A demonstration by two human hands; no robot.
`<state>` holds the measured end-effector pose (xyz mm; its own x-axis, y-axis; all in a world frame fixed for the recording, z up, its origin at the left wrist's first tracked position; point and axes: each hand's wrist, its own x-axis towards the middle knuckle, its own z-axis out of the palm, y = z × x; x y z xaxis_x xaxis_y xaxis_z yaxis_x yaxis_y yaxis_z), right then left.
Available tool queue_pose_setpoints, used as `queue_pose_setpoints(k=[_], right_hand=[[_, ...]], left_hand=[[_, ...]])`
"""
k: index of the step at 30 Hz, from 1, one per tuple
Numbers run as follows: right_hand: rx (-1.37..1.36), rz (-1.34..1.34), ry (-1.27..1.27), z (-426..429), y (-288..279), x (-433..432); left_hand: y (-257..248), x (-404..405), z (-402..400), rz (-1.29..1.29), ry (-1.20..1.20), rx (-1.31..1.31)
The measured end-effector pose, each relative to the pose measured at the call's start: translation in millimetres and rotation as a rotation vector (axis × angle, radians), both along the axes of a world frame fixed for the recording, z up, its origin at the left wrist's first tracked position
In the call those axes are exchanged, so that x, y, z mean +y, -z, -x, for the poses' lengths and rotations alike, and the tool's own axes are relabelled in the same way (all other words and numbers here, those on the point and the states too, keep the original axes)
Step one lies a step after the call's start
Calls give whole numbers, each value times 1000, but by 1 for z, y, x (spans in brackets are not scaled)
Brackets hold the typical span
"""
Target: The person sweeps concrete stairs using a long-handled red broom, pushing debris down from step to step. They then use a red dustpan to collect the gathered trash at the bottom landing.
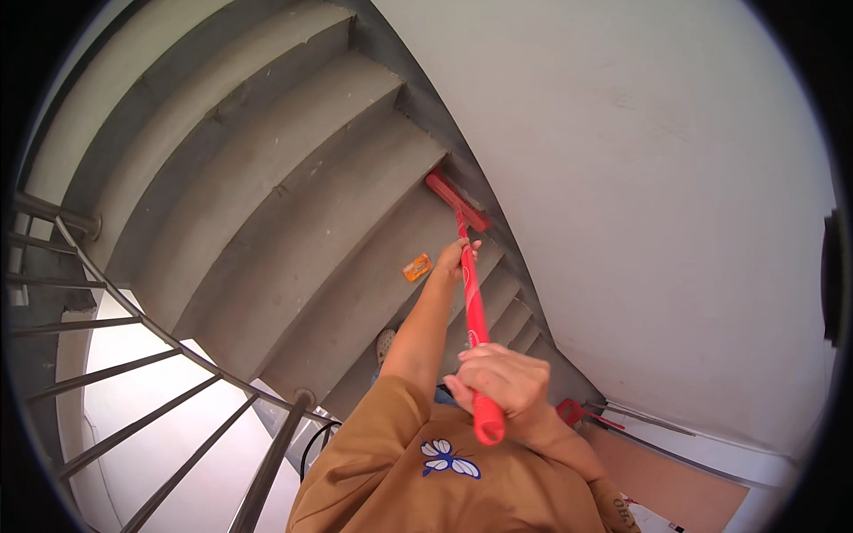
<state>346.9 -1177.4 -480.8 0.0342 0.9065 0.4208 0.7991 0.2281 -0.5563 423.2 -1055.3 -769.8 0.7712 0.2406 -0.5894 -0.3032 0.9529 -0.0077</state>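
Observation:
A red broom (474,300) slants down from my chest to a concrete stair. Near the top end of its handle, my right hand (505,378) is wrapped round it. Lower down, close to the head, my left hand (456,258) grips the same handle. The broom head (457,200) lies at the inner end of a tread, beside the curved wall. An orange packet (417,267) bearing print rests on that tread, left of my left hand and apart from the broom.
Curved stairs (266,193) rise at the upper left and narrow steps descend below my hands. A metal railing (160,333) runs along the left. The white wall (633,200) fills the right. A red dustpan-like object (570,412) sits at the lower right.

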Motion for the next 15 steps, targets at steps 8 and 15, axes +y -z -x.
queue_pose_setpoints(k=[8, 15], right_hand=[[116, 166, -41, -44, -79, -47], [28, 147, -322, -29, -93, -48]], left_hand=[[-60, -75, 25, -119, -106, -48], [-72, -65, 42, -191, -41, -154]])
